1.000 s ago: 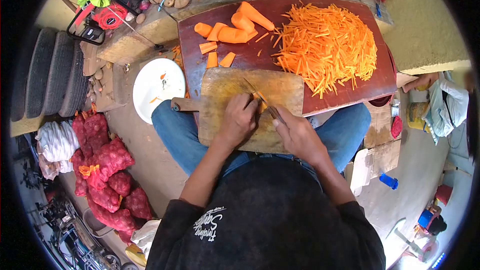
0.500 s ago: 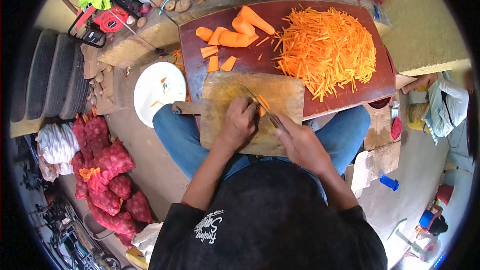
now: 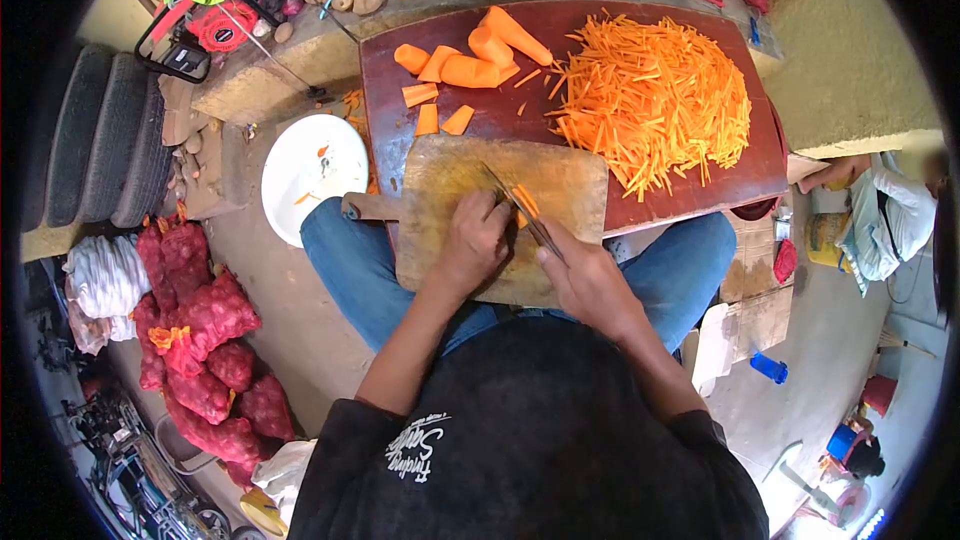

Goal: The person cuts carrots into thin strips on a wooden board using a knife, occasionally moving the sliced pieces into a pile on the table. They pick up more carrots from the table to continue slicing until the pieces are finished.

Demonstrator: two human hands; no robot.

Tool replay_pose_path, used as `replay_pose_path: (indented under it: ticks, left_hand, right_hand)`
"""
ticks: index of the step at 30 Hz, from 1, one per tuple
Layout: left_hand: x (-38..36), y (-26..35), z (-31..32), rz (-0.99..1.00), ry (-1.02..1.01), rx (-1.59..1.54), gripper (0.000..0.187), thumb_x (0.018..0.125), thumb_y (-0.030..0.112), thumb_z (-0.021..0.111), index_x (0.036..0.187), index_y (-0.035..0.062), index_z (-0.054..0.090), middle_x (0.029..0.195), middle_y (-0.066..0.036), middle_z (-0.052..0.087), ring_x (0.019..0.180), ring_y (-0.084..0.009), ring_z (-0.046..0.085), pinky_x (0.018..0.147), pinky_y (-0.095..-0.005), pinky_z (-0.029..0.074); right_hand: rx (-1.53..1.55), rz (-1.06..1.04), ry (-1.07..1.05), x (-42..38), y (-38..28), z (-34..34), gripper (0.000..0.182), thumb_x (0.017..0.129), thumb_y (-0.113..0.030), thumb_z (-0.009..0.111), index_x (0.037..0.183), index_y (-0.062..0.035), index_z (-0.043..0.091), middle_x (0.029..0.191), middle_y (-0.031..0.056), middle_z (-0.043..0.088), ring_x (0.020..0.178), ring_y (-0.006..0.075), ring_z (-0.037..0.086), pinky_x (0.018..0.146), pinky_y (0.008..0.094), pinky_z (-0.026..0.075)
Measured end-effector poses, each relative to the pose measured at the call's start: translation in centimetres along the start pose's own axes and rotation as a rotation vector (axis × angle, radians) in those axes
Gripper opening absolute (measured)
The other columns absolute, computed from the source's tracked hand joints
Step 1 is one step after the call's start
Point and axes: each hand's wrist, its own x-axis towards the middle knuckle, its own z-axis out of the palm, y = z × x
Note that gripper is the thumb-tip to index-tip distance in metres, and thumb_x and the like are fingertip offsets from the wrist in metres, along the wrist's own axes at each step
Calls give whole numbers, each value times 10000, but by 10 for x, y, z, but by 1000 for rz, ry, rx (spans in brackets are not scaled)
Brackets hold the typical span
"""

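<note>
My right hand is closed round the handle of a knife, its blade slanting up and left over a worn wooden cutting board. Curled on the board, my left hand presses its fingertips close to the blade, on a carrot piece that is mostly hidden. Cut carrot strips lie along the blade's right side. Beyond the board are large peeled carrot chunks and smaller carrot slabs. A big heap of carrot sticks covers the right of the red-brown table.
A wooden handle sticks out from the board's left edge. A white basin stands left of the table. Red net sacks and tyres are farther left. Another person is at the right edge.
The knife blade has shifted slightly and stands a little more steeply beside the strips. My left hand stays in nearly the same place; the whole view has moved slightly.
</note>
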Motion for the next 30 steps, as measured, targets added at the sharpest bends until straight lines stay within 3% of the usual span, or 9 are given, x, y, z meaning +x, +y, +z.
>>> replay_pose_path:
  ticks: [2, 5, 17, 30]
  left_hand:
    - [-2, 3, -3, 6, 2, -13, 228, 803, -30, 762, 1029, -29, 731, 921, -193, 576, 898, -404, 616, 806, -500, 524]
    - [-4, 0, -1, -4, -3, -13, 223, 811, -31, 759, 1032, -31, 730, 928, -192, 578, 898, -402, 616, 806, -501, 524]
    - [-6, 0, -1, 1, -3, 25, 218, 792, -27, 764, 1006, -34, 724, 934, -184, 601, 881, -397, 611, 788, -491, 525]
    - [-3, 3, -2, 14, 13, 39, 211, 761, -32, 754, 968, -42, 715, 939, -182, 608, 885, -397, 611, 787, -493, 530]
  right_hand:
    - [-25, -7, 13, 7, 0, 2, 404, 1090, -77, 670, 1479, 21, 614, 1002, 313, 729, 941, 522, 745, 788, 484, 588]
    - [86, -2, 2, -6, -9, -8, 440, 1089, -156, 677, 1499, -33, 576, 947, 358, 724, 917, 592, 709, 748, 636, 562]
    - [105, 20, -1, -13, -4, -4, 377, 1120, -192, 619, 1459, -29, 587, 967, 367, 715, 954, 602, 698, 786, 640, 556]
    - [82, 50, -35, -2, 2, 2, 369, 1108, -166, 641, 1440, -14, 584, 952, 368, 710, 926, 616, 681, 772, 645, 543]
